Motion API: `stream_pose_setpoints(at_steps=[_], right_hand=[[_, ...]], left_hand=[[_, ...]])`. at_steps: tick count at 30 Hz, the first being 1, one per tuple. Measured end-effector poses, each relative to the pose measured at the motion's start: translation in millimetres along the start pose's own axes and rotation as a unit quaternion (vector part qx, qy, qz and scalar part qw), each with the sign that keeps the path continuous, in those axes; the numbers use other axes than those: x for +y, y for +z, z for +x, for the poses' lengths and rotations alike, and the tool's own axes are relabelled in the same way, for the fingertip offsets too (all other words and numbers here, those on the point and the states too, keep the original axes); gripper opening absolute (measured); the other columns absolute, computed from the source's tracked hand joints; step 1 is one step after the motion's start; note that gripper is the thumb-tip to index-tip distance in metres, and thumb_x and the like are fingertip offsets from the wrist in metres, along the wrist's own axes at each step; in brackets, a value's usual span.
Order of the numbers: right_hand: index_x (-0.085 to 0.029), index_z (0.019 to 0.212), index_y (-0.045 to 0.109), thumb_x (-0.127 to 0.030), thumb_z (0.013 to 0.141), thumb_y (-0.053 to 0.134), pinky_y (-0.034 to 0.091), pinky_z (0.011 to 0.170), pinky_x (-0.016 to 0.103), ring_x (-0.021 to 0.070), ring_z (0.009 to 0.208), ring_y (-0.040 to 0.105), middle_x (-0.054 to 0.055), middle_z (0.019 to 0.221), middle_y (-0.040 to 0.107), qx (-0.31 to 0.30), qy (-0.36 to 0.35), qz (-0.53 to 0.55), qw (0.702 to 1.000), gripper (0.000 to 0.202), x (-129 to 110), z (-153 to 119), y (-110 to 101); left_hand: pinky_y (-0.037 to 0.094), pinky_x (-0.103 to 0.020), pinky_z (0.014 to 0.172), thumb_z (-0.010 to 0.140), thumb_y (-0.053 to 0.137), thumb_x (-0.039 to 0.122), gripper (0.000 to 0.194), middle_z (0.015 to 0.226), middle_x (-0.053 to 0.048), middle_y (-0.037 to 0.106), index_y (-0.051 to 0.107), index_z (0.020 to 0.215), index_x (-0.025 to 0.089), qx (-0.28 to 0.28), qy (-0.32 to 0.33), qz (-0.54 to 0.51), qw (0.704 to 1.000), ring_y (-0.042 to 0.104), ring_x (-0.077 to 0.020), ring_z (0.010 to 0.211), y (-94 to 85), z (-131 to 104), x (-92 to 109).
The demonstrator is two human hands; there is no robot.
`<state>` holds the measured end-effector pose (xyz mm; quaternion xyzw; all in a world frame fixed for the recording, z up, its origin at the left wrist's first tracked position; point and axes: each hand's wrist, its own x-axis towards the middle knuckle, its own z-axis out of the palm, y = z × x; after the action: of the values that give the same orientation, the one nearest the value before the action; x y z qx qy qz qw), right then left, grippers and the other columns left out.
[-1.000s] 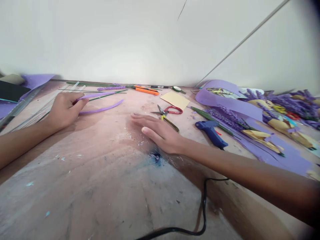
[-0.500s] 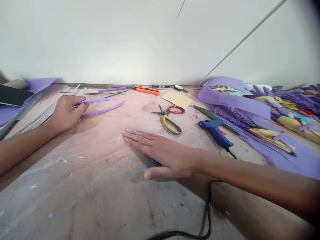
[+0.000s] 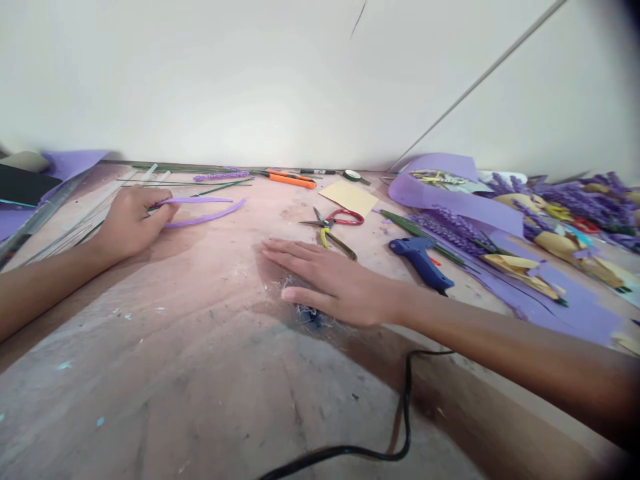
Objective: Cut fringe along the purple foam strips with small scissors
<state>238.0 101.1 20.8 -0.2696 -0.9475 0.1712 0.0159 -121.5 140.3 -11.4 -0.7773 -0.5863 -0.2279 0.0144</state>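
Note:
My left hand is closed in a pinch at the left. From its fingers two thin lengths of purple strip stick out to the right, spread apart like a fork. My right hand is stretched out flat, palm down, low over the table. Beneath its thumb lies a dark blue patch with pale fine threads, partly hidden by the palm. Just beyond the fingers are open scissors with one red and one yellow handle. A blue glue gun lies to the right.
At the back are an orange cutter, a purple flower spike, a tape roll and a yellow paper square. Purple flowers and purple sheet cover the right. A black cable crosses the front.
My right hand has moved slightly away from me and to the right, covering part of the scissors' yellow handle and baring the blue patch. My left hand keeps its hold on the strip.

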Motion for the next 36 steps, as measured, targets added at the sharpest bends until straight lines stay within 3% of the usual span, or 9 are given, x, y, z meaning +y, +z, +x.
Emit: stream_pose_setpoints(at_steps=[2,6,10,14,17,21,26,32,36], right_hand=[[-0.008,0.162,0.031,-0.059,0.107,0.037,0.024,0.129,0.052,0.0302,0.158,0.025,0.017,0.168,0.028,-0.014,-0.003,-0.01,1.0,0.075,-5,16,2],[-0.006,0.157,0.041,-0.06,0.105,0.044,0.025,0.129,0.049,0.0311,0.156,0.03,0.019,0.166,0.032,-0.008,-0.05,-0.027,0.998,0.074,-23,27,6],[-0.004,0.155,0.044,-0.065,0.098,0.056,0.034,0.124,0.052,0.0352,0.151,0.04,0.022,0.163,0.036,-0.004,-0.068,-0.033,0.997,0.084,-34,6,14],[-0.006,0.143,0.059,-0.057,0.103,0.051,0.041,0.118,0.055,0.0358,0.136,0.057,0.02,0.15,0.057,0.031,-0.091,-0.079,0.992,0.065,-27,-20,9],[-0.013,0.126,0.072,-0.05,0.108,0.043,0.051,0.107,0.052,0.0327,0.119,0.068,0.014,0.132,0.072,0.07,-0.055,-0.093,0.992,0.05,-19,-25,-1],[-0.015,0.139,0.063,-0.045,0.108,0.043,0.047,0.113,0.054,0.0325,0.135,0.058,0.014,0.15,0.059,0.072,0.003,-0.08,0.994,0.048,-15,-18,-4],[-0.003,0.153,0.045,-0.056,0.099,0.058,0.042,0.117,0.058,0.0394,0.146,0.045,0.023,0.161,0.041,0.025,0.014,-0.077,0.997,0.078,-31,-24,17],[-0.014,0.128,0.068,-0.033,0.106,0.05,0.055,0.103,0.045,0.0278,0.119,0.067,0.013,0.135,0.07,0.092,-0.007,-0.058,0.994,0.034,-37,-49,16],[-0.012,0.125,0.064,-0.039,0.106,0.051,0.054,0.09,0.044,0.0294,0.107,0.067,0.016,0.118,0.072,0.129,-0.012,-0.119,0.984,0.036,-27,-47,5]], left_hand=[[0.061,-0.048,0.09,0.099,0.065,0.034,0.031,0.13,-0.011,0.067,0.065,0.127,0.019,-0.009,0.02,0.007,1.0,0.069,-0.0273,0.108,-0.9,-1,0],[0.061,-0.047,0.091,0.099,0.065,0.034,0.03,0.13,-0.011,0.067,0.065,0.126,0.02,-0.018,0.053,0.016,0.998,0.069,-0.0269,0.108,-1.5,-2,-2],[0.062,-0.047,0.09,0.099,0.065,0.034,0.03,0.129,-0.01,0.068,0.065,0.126,0.02,-0.019,0.066,0.025,0.997,0.07,-0.0268,0.107,-0.8,-1,-5],[0.062,-0.047,0.09,0.099,0.065,0.035,0.03,0.129,-0.01,0.068,0.066,0.125,0.02,-0.022,0.073,0.04,0.996,0.07,-0.0267,0.107,-0.4,-1,-5],[0.061,-0.047,0.09,0.099,0.065,0.034,0.03,0.129,-0.01,0.068,0.065,0.126,0.02,-0.02,0.077,0.054,0.995,0.07,-0.0267,0.107,0.3,-1,-3],[0.061,-0.047,0.09,0.1,0.065,0.034,0.029,0.129,-0.011,0.068,0.065,0.125,0.02,-0.022,0.091,0.071,0.993,0.07,-0.0262,0.106,1.4,-2,-3],[0.062,-0.047,0.089,0.099,0.065,0.034,0.03,0.128,-0.01,0.068,0.065,0.125,0.019,-0.027,0.112,0.092,0.989,0.07,-0.0261,0.106,2.6,-2,-4],[0.062,-0.046,0.089,0.1,0.065,0.033,0.029,0.127,-0.01,0.068,0.065,0.125,0.019,-0.043,0.112,0.102,0.988,0.07,-0.0258,0.105,1.3,-1,0],[0.062,-0.046,0.088,0.1,0.065,0.033,0.029,0.126,-0.01,0.069,0.065,0.125,0.018,-0.049,0.105,0.104,0.988,0.07,-0.0255,0.104,-2.6,-3,6]])
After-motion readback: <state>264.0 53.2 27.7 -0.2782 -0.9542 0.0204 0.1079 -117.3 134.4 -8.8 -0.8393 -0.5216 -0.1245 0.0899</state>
